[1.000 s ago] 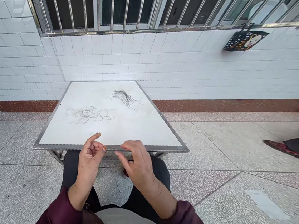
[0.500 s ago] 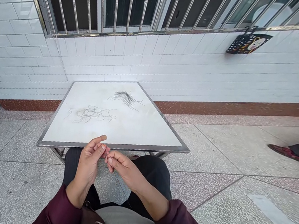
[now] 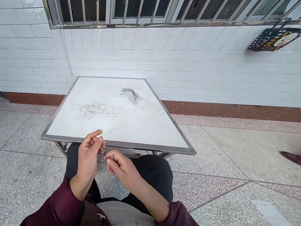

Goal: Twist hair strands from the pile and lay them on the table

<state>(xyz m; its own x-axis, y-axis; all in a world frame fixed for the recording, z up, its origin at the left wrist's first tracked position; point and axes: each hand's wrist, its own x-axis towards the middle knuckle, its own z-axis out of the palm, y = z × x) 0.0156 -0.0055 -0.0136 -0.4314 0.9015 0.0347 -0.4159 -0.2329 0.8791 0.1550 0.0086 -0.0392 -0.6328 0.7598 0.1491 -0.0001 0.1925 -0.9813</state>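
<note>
Above my lap, at the table's near edge, my left hand [image 3: 88, 153] pinches a thin dark strand [image 3: 110, 131] between thumb and fingers. One end of the strand sticks out over the white tabletop. A tan wrap covers the tip of one left finger. Just to the right, my right hand [image 3: 122, 169] is closed on the strand too, and a length hangs below it over my lap. Whether the strand is thread, hair or wire, I cannot tell. A bundle of fairly straight dark strands [image 3: 132, 95] lies farther back on the table, with a loose spread of curly strands [image 3: 99, 110] to its left.
The white table [image 3: 158, 137] has a metal rim and stands against a tiled wall [image 3: 199, 67]. A patterned bag [image 3: 275, 40] hangs from the window bars. At the right, a person's dark red shoe [image 3: 294, 160] rests on the speckled floor.
My hands have drawn slightly apart, and more of the strand shows, above the left fingers and below the right hand. The whole view has shifted a little.
</note>
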